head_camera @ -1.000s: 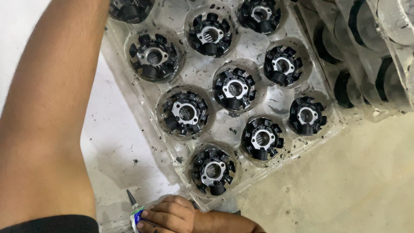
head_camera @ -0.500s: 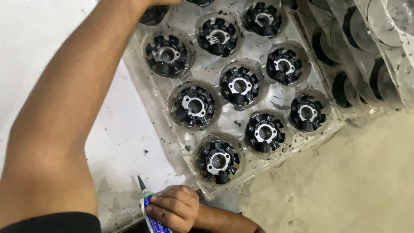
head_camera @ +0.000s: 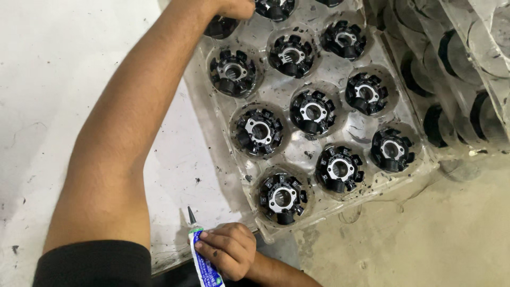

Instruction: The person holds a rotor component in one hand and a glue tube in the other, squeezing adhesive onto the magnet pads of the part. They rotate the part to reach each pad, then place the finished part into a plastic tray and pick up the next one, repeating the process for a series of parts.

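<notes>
White surface: on your far left, scuffed and flecked with dark specks; the tray's left edge lies over it.
Left hand: your arm stretches from the lower left up to the top edge of the view. The hand sits at the far left corner of the tray, right by a dark part in that pocket. Most of the fingers are cut off by the edge, so I cannot tell whether they are closed or spread.
Glue tube: a small white and blue tube with a dark pointed nozzle, near the bottom edge, just beside the tray's near corner, nozzle aimed away from you.
Right hand: curled around the tube, fingers wrapped over its body, holding it low and clear of the parts.
Clear tray: moulded plastic with round pockets, lying at an angle in the middle.
Black round parts: one seated in each visible pocket, each a toothed ring with a bright metal centre.
Stacked trays: more clear trays with dark parts, leaning at the right.
Step in hand: as I judge it, you are at the far pockets with the left while the tube waits in the right.
Next move calls for: bringing the nozzle over a part without dragging it across the neighbours, and keeping the light tray steady.
</notes>
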{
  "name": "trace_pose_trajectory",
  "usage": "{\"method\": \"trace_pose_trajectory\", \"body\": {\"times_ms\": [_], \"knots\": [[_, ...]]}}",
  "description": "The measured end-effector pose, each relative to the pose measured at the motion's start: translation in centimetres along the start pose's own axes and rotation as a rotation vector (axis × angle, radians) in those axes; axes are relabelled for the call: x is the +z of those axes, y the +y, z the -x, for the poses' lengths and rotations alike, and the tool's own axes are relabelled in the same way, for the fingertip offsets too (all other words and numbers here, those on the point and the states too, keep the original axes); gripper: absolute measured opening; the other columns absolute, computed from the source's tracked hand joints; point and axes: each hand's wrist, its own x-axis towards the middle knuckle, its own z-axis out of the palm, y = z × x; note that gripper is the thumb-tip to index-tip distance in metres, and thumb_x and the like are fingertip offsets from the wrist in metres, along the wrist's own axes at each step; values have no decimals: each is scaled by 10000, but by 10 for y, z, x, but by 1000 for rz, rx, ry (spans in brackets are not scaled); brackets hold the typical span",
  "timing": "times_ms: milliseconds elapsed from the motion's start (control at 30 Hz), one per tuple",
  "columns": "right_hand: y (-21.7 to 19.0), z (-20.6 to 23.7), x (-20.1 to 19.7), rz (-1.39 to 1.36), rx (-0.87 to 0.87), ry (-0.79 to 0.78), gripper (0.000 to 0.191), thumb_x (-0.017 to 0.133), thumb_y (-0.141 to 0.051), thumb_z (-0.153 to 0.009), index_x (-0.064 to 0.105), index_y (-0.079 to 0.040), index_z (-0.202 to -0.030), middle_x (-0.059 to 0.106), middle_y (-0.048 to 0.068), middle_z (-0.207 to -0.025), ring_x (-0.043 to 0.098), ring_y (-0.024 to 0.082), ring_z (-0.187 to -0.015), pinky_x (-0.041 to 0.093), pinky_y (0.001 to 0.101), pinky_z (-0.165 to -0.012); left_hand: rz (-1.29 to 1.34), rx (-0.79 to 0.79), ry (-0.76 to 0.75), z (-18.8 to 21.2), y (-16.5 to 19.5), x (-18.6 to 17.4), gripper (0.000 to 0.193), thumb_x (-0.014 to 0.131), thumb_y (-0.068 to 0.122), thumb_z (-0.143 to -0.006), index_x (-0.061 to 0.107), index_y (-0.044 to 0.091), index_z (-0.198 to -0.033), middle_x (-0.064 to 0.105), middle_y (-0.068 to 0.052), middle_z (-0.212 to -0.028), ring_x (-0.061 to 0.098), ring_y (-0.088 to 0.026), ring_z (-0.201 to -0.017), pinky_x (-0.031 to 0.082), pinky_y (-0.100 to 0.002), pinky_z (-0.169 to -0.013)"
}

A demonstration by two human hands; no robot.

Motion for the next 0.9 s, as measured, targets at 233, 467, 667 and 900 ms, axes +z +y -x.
{"method": "trace_pose_trajectory", "body": {"times_ms": [233, 467, 667, 900], "knots": [[-3, 0, -2, 7, 17, -34, 137, 795, -86, -853, 766, -20, -970, 754, 103, -958, 754, 212, -807, 596, 308, -667, -10, 90, 5, -5, 5, 4, 223, 643, 174, -851, 753, 94, -1027, 726, -179, -784, 710, -313, -619, 569, -479, -518], [-2, 1, -2, 31, -6, -43, 169, 825, -75, -857, 756, -11, -997, 752, 110, -973, 744, 219, -800, 591, 311, -661, 1, 89, -31, 0, 8, -1, 211, 647, 203, -920, 746, 74, -1055, 736, -183, -837, 718, -298, -671, 582, -463, -568], [-2, 2, -5, 9, 11, -85, 188, 802, -85, -840, 758, -11, -1007, 746, 113, -1001, 742, 228, -822, 597, 327, -686, 101, 278, 149, 4, 9, -6, 258, 745, 175, -794, 719, 81, -1033, 747, -131, -870, 723, -257, -739, 589, -414, -633], [-2, 5, -5, 17, 15, -91, 185, 804, -82, -851, 758, -13, -1017, 745, 117, -1016, 739, 230, -825, 594, 334, -692, 73, 350, 203, 9, 10, -5, 264, 758, 266, -826, 739, 89, -1022, 743, -133, -844, 717, -271, -727, 584, -427, -640]]}}
